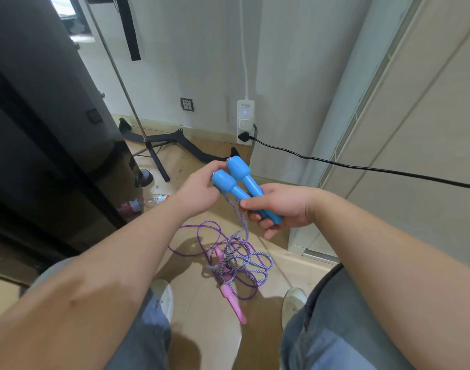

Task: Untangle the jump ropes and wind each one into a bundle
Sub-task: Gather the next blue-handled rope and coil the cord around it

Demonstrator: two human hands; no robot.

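Observation:
Two blue jump-rope handles lie side by side in the air, and my right hand grips their thin ends. My left hand pinches the striped blue-white rope just by the thick heads of the handles. That rope hangs down to the wooden floor and lies tangled there with a purple rope. The purple rope's pink handles rest on the floor between my feet, partly under the loops.
A black cabinet stands close on the left. A tripod stand and bottles sit on the floor by it. A black cable runs from a wall power strip to the right. A light door panel fills the right side.

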